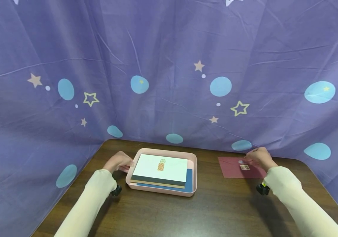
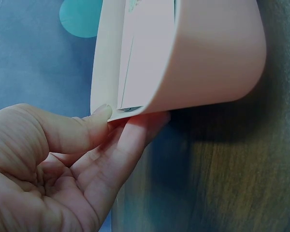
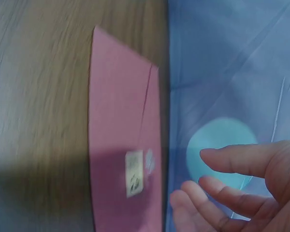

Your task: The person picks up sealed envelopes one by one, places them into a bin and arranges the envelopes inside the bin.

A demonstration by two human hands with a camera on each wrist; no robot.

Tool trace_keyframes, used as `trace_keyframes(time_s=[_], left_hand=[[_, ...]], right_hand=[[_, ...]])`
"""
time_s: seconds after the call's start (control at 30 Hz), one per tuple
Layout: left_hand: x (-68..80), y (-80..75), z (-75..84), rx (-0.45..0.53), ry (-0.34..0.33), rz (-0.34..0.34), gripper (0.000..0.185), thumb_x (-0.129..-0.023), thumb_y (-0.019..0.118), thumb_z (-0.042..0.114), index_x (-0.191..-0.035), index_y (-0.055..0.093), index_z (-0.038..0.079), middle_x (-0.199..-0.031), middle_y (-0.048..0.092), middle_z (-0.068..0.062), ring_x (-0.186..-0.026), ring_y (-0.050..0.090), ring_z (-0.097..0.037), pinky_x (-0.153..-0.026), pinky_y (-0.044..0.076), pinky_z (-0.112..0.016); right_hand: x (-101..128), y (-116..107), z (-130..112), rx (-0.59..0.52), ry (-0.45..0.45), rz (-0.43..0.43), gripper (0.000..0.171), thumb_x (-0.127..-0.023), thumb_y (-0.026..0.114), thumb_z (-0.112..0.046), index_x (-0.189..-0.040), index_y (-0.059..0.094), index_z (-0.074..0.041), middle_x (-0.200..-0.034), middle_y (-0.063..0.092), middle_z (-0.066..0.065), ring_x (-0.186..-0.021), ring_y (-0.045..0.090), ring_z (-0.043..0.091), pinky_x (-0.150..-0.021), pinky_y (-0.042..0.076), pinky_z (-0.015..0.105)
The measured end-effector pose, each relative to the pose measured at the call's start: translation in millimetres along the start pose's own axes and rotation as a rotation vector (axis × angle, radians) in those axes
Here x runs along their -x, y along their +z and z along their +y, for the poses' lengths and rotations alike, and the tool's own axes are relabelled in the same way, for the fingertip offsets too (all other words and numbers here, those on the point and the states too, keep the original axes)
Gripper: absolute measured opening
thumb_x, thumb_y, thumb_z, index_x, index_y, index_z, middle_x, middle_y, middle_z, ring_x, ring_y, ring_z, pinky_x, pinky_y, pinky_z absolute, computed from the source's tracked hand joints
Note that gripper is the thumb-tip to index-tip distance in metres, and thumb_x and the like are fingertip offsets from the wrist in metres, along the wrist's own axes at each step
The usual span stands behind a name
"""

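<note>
My left hand (image 1: 121,161) pinches the left rim of a pink tray (image 1: 194,184), thumb on the rim and fingers under its outer side in the left wrist view. Inside the tray lies a stack of envelopes: a white one (image 1: 145,168) with a gold and orange print on top, dark and tan edges below it, and a blue one (image 1: 189,179) at the bottom right. Over at the right, my right hand (image 1: 259,158) hovers above a dark red envelope (image 3: 118,106) with a stamp (image 3: 134,174) on it. Its thumb and fingers are apart, with nothing between them.
The brown wooden table (image 1: 163,214) has rounded far corners. Behind it and along both sides hangs a purple curtain (image 1: 169,108) with stars and blue dots, close to the red envelope's far edge.
</note>
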State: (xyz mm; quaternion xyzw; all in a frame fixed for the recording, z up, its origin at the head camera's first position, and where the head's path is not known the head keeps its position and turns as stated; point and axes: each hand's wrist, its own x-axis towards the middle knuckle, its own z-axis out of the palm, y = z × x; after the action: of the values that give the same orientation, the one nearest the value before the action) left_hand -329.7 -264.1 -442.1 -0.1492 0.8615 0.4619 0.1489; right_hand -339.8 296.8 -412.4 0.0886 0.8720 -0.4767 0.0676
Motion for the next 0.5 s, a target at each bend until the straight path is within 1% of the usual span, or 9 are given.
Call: trace_keyframes(time_s=[0.07, 0.13, 0.23, 0.33, 0.4, 0.5], left_hand=[[-1.0, 0.0, -0.1, 0.003, 0.004, -0.004, 0.025, -0.088, 0.063, -0.004, -0.11, 0.067, -0.014, -0.074, 0.06, -0.006, -0.061, 0.061, -0.012, -0.059, 0.064, -0.023], [-1.8, -0.2, -0.2, 0.004, 0.006, -0.004, 0.025, -0.088, 0.063, -0.004, -0.11, 0.067, -0.014, -0.074, 0.06, -0.005, -0.061, 0.061, -0.012, -0.059, 0.064, -0.023], [-2.3, -0.2, -0.7, 0.005, 0.003, -0.003, 0.025, -0.088, 0.063, -0.004, -0.111, 0.067, -0.014, -0.075, 0.06, -0.005, -0.061, 0.061, -0.012, -0.06, 0.064, -0.024], [-2.5, -0.2, -0.9, 0.001, -0.001, 0.0, 0.025, -0.088, 0.063, -0.003, -0.111, 0.067, -0.013, -0.075, 0.06, -0.005, -0.062, 0.061, -0.012, -0.06, 0.064, -0.024], [-2.0, -0.3, -0.9, -0.003, -0.001, 0.0, 0.025, -0.088, 0.064, -0.003, -0.111, 0.067, -0.013, -0.075, 0.06, -0.005, -0.062, 0.062, -0.012, -0.06, 0.064, -0.024], [-1.0, -0.3, -1.0, -0.007, 0.004, -0.002, 0.025, -0.088, 0.063, -0.003, -0.111, 0.067, -0.013, -0.075, 0.061, -0.005, -0.061, 0.062, -0.012, -0.06, 0.064, -0.024]], right_hand=[[-0.5, -5.0, 5.4, 0.046, 0.023, 0.033, 0.025, -0.08, 0.069, -0.006, -0.096, 0.071, 0.013, -0.062, 0.066, -0.001, -0.058, 0.062, 0.011, -0.056, 0.06, 0.027], [-1.7, -9.1, 10.0, 0.083, 0.065, 0.059, 0.019, -0.078, 0.073, -0.009, -0.087, 0.071, 0.008, -0.06, 0.065, 0.0, -0.057, 0.061, 0.012, -0.055, 0.059, 0.028], [-4.5, -12.6, 16.0, 0.155, 0.127, 0.098, 0.021, -0.078, 0.076, -0.014, -0.082, 0.068, 0.005, -0.06, 0.063, 0.004, -0.057, 0.06, 0.015, -0.053, 0.056, 0.028], [-7.4, -15.3, 20.5, 0.26, 0.166, 0.138, 0.029, -0.077, 0.077, -0.019, -0.084, 0.062, 0.006, -0.067, 0.06, 0.01, -0.064, 0.057, 0.021, -0.053, 0.051, 0.029], [-9.1, -16.3, 23.6, 0.323, 0.189, 0.165, 0.037, -0.075, 0.078, -0.022, -0.088, 0.059, 0.008, -0.072, 0.056, 0.014, -0.069, 0.055, 0.025, -0.055, 0.049, 0.03], [-11.2, -18.1, 28.9, 0.374, 0.207, 0.193, 0.051, -0.075, 0.077, -0.024, -0.099, 0.057, 0.016, -0.083, 0.055, 0.021, -0.078, 0.053, 0.031, -0.06, 0.051, 0.034]])
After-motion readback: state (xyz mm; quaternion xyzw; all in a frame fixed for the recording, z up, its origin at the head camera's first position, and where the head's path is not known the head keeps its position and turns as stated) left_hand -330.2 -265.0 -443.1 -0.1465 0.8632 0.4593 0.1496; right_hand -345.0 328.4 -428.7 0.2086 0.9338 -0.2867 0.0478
